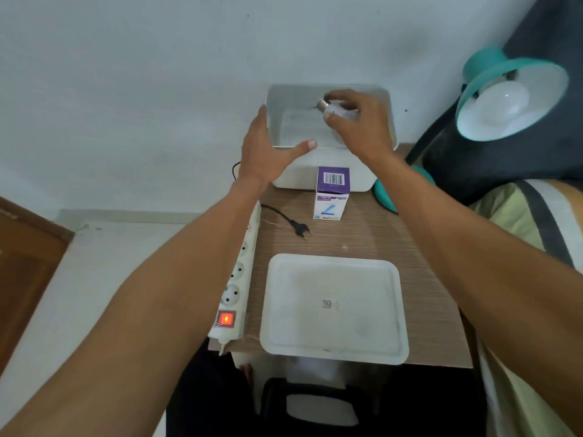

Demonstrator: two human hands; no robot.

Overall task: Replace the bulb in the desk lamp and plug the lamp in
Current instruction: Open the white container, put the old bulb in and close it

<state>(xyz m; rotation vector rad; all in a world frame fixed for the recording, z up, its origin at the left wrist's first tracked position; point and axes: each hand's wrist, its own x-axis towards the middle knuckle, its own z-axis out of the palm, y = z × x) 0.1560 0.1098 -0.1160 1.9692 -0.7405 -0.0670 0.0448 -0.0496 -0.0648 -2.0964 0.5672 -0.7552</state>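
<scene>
My right hand [356,121] holds a white bulb [331,107] by its glass, metal screw base pointing left, over the open white bin [328,178] at the back of the table. My left hand [268,146] rests on the bin's left rim, fingers straight, thumb along the front edge. The teal desk lamp [511,99] at the right has a white bulb [501,105] in its shade. Its black plug [301,230] lies loose on the table beside the white power strip [239,272], whose red switch [226,319] glows. A purple and white bulb box [332,192] stands in front of the bin.
The bin's white lid [334,307] lies flat on the near half of the wooden table [422,279]. The power strip runs along the table's left edge. A dark cushion and striped bedding [536,216] are at the right, with a dark bag [315,405] below the table.
</scene>
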